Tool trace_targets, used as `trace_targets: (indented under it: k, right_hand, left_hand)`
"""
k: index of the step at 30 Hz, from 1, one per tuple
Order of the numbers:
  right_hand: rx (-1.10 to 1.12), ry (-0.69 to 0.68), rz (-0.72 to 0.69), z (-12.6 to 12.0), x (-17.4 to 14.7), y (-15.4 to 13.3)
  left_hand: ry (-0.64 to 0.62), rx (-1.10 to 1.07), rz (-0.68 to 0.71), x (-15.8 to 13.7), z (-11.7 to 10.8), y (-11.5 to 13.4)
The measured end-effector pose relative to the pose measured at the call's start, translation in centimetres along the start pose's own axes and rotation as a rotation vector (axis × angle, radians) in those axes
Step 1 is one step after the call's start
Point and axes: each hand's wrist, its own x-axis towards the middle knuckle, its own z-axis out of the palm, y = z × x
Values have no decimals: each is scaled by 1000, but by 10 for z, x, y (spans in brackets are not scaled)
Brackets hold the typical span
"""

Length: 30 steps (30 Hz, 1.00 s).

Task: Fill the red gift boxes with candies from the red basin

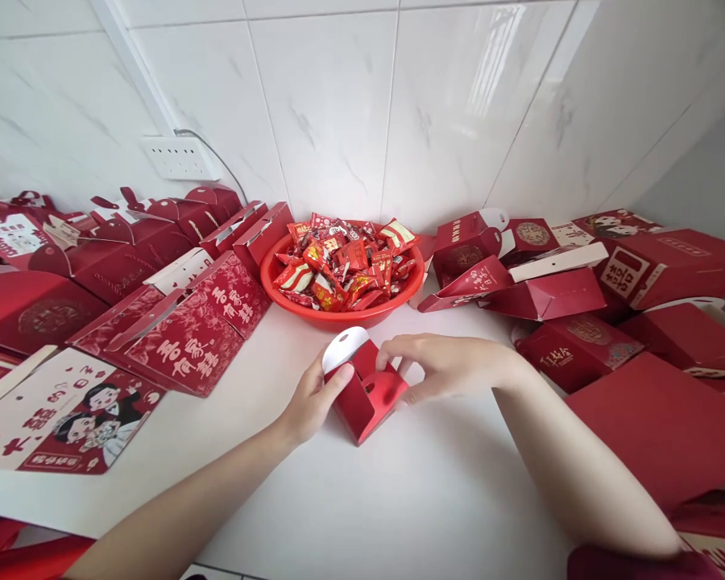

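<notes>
A small red gift box (358, 403) with a rounded white-lined flap stands tilted between my hands, above the white table. My left hand (314, 395) grips its left side, thumb on the near edge and fingers behind. On the right, my right hand (428, 366) has its fingers bent over the box's far right edge and thumb at its right side, pinching a red flap. The fingertips are partly hidden behind the cardboard. Just beyond the box sits a red plastic basin (338, 312) heaped with wrapped candies (344, 262).
Printed red boxes (199, 326) crowd the left side of the white table (399, 507), with a bride-and-groom box (66, 411) nearest. More red boxes (586, 346) are piled on the right. A power strip (180, 158) is fixed to the tiled wall at the back.
</notes>
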Motion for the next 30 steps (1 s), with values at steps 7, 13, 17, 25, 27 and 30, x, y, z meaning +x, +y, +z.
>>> trace_targets:
  k: [7, 13, 17, 25, 27, 30]
  right_hand:
    - [-184, 99, -175, -2, -15, -12]
    - [-84, -134, -326, 2, -28, -41]
    - [-108, 117, -175, 19, -15, -45]
    - [-145, 130, -248, 26, -4, -37]
    - [-140, 112, -317, 24, -8, -38]
    - [-198, 193, -288, 27, -4, -39]
  left_hand:
    - [62, -22, -56, 8, -9, -6]
    - [134, 99, 83, 13, -17, -8]
    - [156, 107, 66, 14, -20, -10]
    - [216, 96, 61, 14, -20, -8]
    - [203, 140, 106, 14, -19, -8]
    - [145, 212, 179, 13, -19, -7]
